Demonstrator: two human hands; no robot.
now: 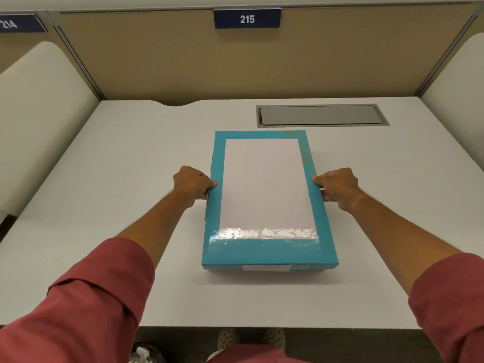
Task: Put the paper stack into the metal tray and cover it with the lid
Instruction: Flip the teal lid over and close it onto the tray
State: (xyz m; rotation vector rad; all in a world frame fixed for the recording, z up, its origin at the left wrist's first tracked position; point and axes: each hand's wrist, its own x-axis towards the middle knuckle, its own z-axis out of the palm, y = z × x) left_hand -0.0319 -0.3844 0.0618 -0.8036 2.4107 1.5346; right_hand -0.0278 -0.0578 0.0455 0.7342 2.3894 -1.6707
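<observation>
White and bare apart from one box, the desk (117, 179) sits inside a tan-walled cubicle whose back panel carries a blue sign (247, 19) reading 215. A grey hatch (322, 115) is let into the desk top, and it serves as the landmark: the teal lid (267, 250) lies just on the near side of the hatch, its far edge close to it, its long sides running back toward the person. The lid has a clear window, and through it shows the white paper stack (264, 184), filling the middle; a glossy strip of glare crosses the window's near end. Nothing of the metal tray itself can be made out under the lid.

The person's left hand (192, 183) is on the lid's long side away from the hatch's right end, the right hand (337, 187) on the opposite long side, both about midway along. Each grip is closed on the lid's edge, thumb on top of the teal border, fingers curled down the side wall. So the lid sits squarely between the two grips, level, with its near end resting on the desk. Red sleeves (99, 292) are rolled back from both forearms.
</observation>
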